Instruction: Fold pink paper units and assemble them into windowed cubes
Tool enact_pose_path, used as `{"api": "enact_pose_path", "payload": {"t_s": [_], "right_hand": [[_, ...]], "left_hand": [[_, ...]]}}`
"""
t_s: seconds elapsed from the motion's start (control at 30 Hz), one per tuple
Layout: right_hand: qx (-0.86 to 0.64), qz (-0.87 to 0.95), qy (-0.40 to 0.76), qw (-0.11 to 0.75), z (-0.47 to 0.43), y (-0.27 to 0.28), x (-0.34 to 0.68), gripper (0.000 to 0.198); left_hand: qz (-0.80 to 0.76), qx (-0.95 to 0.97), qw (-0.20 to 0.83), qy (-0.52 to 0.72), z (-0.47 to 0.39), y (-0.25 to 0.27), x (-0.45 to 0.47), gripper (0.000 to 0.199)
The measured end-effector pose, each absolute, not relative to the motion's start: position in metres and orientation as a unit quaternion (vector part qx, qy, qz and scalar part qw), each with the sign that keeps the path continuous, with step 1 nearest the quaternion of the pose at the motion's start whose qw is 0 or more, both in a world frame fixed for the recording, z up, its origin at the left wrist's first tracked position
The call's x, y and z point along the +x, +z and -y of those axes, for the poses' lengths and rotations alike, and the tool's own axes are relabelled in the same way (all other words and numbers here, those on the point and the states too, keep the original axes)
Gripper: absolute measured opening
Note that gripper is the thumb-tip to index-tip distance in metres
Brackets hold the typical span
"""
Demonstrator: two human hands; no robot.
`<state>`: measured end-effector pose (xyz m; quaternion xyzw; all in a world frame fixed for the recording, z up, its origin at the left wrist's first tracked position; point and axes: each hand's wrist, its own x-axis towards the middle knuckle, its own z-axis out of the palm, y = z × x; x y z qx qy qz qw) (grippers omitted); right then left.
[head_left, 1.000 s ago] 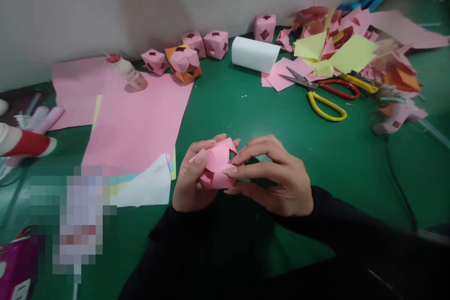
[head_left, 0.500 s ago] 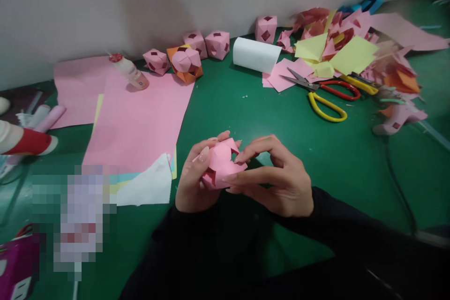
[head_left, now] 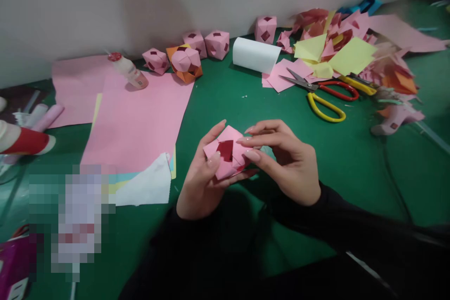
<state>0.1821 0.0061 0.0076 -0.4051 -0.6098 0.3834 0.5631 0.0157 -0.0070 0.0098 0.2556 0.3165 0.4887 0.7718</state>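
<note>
A pink folded paper ball [head_left: 228,132] with a square hole on its upper face is between my hands, above the green table. My left hand [head_left: 202,176] cradles it from the left and below, the thumb at the hole's edge. From the right, my right hand [head_left: 290,159] pinches the ball's right side with thumb and fingertips. Its underside is hidden by my left fingers.
Finished-looking pink paper balls [head_left: 217,45] stand along the wall. Scissors [head_left: 311,86] lie open at the right, near a pile of paper scraps [head_left: 351,51] and a glue gun [head_left: 393,119]. Pink sheets [head_left: 140,117], a small bottle [head_left: 131,72] and a white roll [head_left: 256,54] also lie around.
The paper ball has been turned, so a larger square hole now faces up. My right hand has shifted slightly up and right, its fingers now on the ball's right side.
</note>
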Motion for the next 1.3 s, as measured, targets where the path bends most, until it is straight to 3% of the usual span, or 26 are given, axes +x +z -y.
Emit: {"api": "enact_pose_path", "payload": {"t_s": [0.43, 1.0, 1.2, 1.3], "right_hand": [[-0.415, 0.593, 0.417, 0.550, -0.010, 0.009, 0.182, 0.021], [-0.432, 0.619, 0.377, 0.538, -0.010, 0.009, 0.182, 0.020], [-0.414, 0.673, 0.381, 0.480, -0.021, 0.010, 0.196, 0.018], [-0.376, 0.690, 0.434, 0.440, -0.025, 0.008, 0.200, 0.029]], "left_hand": [[-0.367, 0.277, 0.755, 0.468, 0.007, 0.014, 0.016, 0.050], [-0.379, 0.234, 0.743, 0.500, 0.005, 0.006, 0.027, 0.061], [-0.402, 0.212, 0.784, 0.422, -0.003, 0.001, 0.016, 0.087], [-0.411, 0.233, 0.794, 0.384, -0.003, -0.001, 0.014, 0.097]]}}
